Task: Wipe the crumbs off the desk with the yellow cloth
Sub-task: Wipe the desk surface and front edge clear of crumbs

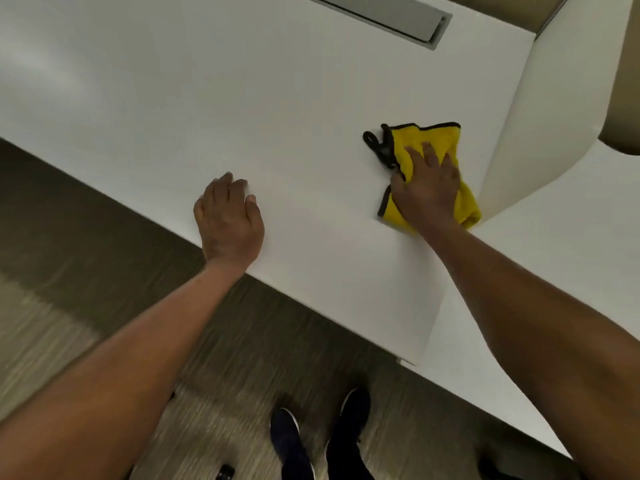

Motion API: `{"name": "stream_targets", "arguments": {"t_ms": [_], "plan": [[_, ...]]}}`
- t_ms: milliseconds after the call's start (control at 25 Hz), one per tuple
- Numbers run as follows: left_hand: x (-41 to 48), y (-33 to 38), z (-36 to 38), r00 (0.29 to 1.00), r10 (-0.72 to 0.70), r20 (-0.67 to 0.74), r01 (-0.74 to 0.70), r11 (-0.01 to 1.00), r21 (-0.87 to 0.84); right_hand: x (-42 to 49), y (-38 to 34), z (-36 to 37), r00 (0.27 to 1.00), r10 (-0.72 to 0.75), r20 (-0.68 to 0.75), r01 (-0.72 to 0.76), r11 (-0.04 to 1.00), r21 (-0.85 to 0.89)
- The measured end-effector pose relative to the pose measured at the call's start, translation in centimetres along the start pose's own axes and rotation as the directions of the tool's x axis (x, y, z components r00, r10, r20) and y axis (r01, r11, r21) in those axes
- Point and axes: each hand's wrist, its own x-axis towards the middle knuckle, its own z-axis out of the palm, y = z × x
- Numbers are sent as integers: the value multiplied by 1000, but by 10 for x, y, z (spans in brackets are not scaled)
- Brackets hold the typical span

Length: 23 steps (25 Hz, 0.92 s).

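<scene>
- The right hand [427,192] lies palm down on the yellow cloth [434,140], fingers spread flat and pressing it onto the white desk [242,98]; it is not closed around the cloth, only bearing on top of it
- The yellow cloth is crumpled, with a dark trim along its edges and a black hanging loop [375,143] sticking out at its far left corner; it sits toward the right part of the desk, just beside a white rounded partition [554,116] that rises at the desk's right end
- The left hand [228,220] rests on the desk near its front edge, well apart from the cloth, fingers loosely curled and holding nothing
- No crumbs can be made out on the desk surface at this sharpness
- A grey recessed cable tray [388,15] runs along the far side of the desk
- Below the desk edge, dark shoes [291,441] stand on a streaked brown carpet [69,254]
</scene>
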Motion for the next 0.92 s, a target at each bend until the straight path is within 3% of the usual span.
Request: {"name": "stream_targets", "arguments": {"t_ms": [160,280,360,520,640,720,800,920], "plan": [[1,-3,5,999,13,-48,-11,1000,26,63,-59,19,999,26,20,-26,1000,-16],[1,-4,8,997,24,-79,-22,999,23,57,-118,34,979,-194,62,194,981,11],[0,-3,6,995,14,-94,-14,1000,7,16,-141,40,904,-409,128,402,912,75],[-2,-2,0,995,11,-101,-14,999,-32,-103,-76,27,740,-646,188,625,763,162],[-2,-2,1,996,10,-88,-13,999,-36,-95,4,7,664,-719,205,710,692,130],[-1,-2,3,996,10,-91,-12,999,-29,-41,23,-2,750,-630,200,637,770,36],[-1,-2,4,996,10,-94,-12,1000,-21,0,11,-4,896,-423,133,428,904,-9],[0,-3,4,995,25,-99,-25,1000,6,-18,-27,9,971,-222,87,217,974,61]]}}
